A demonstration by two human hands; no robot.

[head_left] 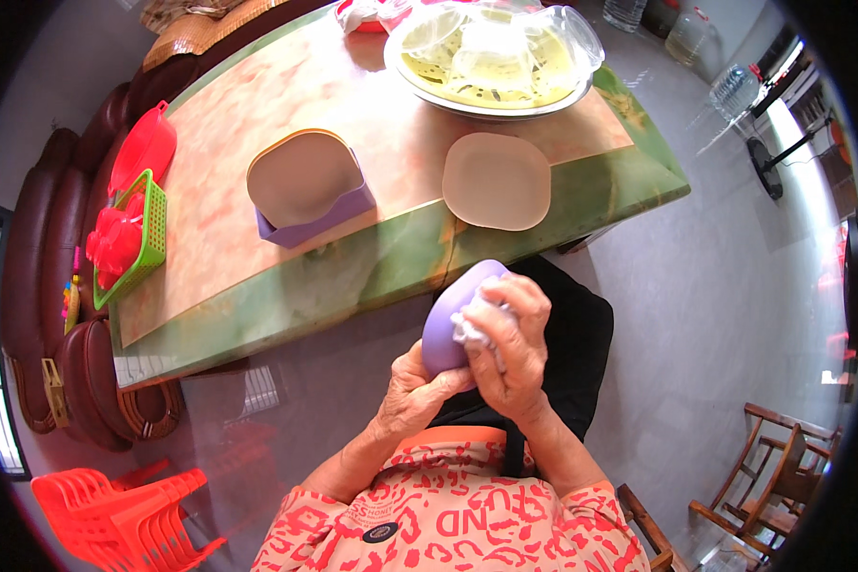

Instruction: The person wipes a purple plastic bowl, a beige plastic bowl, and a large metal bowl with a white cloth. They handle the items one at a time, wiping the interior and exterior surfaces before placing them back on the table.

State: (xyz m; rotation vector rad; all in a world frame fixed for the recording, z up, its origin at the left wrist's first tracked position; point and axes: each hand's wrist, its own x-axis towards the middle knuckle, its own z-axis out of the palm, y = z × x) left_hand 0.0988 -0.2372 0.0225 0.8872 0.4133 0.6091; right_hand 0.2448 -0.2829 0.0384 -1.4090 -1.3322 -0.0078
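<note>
A purple plastic plate (442,329) is tilted up in front of my lap, short of the table's near edge. Its lower left rim is gripped by my left hand (418,389), thumb on the near side. My right hand (515,338) presses a bunched white cloth (467,331) against the plate, fingers curled round it. On the table ahead, a pale beige rounded-square plate (497,181) lies near the edge. To its left, a purple holder (324,219) carries a stack of similar plates (300,174), the front one beige.
The green-edged table (372,286) bears a large basin (486,107) with clear plastic containers. At its left stand a green basket (153,229) of red items and a red basin (145,148). Red stacked chairs (129,515), a maroon sofa (52,276) and a wooden chair (772,486) surround me.
</note>
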